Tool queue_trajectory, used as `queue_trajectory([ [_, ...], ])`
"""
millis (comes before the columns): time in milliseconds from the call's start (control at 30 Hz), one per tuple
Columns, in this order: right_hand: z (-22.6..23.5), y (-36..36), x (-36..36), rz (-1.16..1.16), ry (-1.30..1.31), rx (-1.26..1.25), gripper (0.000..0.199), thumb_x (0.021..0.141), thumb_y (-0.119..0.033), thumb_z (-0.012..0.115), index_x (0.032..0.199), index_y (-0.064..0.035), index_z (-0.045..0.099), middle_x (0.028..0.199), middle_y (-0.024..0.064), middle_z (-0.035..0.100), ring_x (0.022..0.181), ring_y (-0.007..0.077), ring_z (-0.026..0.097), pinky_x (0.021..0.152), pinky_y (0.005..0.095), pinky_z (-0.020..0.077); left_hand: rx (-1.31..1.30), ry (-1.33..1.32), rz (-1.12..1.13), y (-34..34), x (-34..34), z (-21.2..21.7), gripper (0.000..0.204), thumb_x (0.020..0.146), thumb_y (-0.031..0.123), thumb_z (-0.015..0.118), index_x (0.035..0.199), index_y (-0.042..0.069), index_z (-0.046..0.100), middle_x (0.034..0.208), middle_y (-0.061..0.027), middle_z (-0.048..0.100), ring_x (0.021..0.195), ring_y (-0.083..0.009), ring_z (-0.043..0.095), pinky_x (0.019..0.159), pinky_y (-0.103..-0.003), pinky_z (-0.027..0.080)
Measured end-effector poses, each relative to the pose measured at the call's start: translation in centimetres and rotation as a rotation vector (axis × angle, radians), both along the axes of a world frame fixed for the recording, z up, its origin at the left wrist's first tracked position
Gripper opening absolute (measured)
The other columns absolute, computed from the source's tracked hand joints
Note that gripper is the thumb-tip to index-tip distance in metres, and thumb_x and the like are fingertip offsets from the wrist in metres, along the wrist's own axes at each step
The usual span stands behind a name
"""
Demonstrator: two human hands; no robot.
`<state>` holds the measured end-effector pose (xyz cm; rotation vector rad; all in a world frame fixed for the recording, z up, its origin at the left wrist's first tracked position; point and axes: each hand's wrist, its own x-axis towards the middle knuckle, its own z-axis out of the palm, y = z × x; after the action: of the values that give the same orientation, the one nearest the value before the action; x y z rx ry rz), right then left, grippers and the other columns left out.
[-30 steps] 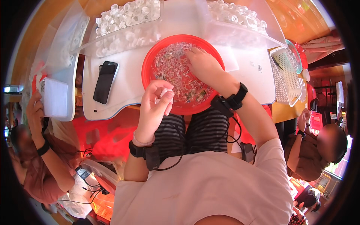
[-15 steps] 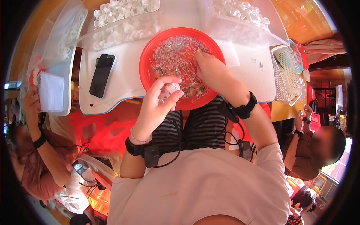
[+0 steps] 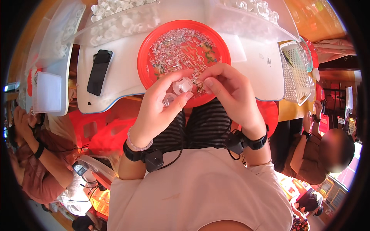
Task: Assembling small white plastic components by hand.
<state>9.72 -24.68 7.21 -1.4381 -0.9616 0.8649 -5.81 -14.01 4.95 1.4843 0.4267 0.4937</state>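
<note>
My left hand (image 3: 158, 100) is closed on a small white, translucent plastic part (image 3: 182, 85), held between thumb and forefinger. A second clear part (image 3: 168, 99) shows lower in the same palm. My right hand (image 3: 231, 94) is beside it, with thumb and forefinger pinched together; what sits between them is too small to make out. Both hands are over the near edge of a round red tray (image 3: 142, 63). Inside the tray lies a heap of tiny clear pieces with thin metal legs (image 3: 173, 50), resembling LEDs.
Two clear bins of white plastic parts (image 3: 123, 27) (image 3: 254, 11) stand at the back of the white table (image 3: 127, 73). A black phone (image 3: 100, 73) lies at left, a white perforated basket (image 3: 296, 73) at right. Co-workers sit on both sides (image 3: 42, 161) (image 3: 308, 150).
My right hand has come out of the heap, moving left and nearer, up to my left hand. My left hand still holds the plastic part. The left co-worker's hand has lowered.
</note>
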Motion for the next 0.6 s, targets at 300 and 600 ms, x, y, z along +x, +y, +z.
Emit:
queue_trajectory([
  [300,0.2,-0.8,-1.7,-0.026,-0.124,0.194,0.015,0.084,0.007,0.057,0.097,0.0011,0.057,0.09,0.0085,0.064,0.081,0.0171,0.064,0.069,0.0265,0.0521,0.319,-0.009,-0.045,0.3,0.0,1.2,0.045,0.074,-0.005,0.059,0.119,0.003,0.056,0.091,-0.0083,0.054,0.084,-0.0206,0.052,0.077,-0.03,0.043],
  [600,0.5,-0.9,-1.6,-0.009,-0.315,0.279,0.016,0.081,0.009,0.059,0.094,0.0012,0.056,0.09,0.0095,0.061,0.078,0.0216,0.063,0.067,0.0284,0.0512,0.347,-0.023,-0.134,0.5,-0.2,2.5,0.04,0.075,-0.003,0.059,0.115,0.001,0.057,0.089,-0.0073,0.054,0.081,-0.0192,0.053,0.071,-0.028,0.044],
])
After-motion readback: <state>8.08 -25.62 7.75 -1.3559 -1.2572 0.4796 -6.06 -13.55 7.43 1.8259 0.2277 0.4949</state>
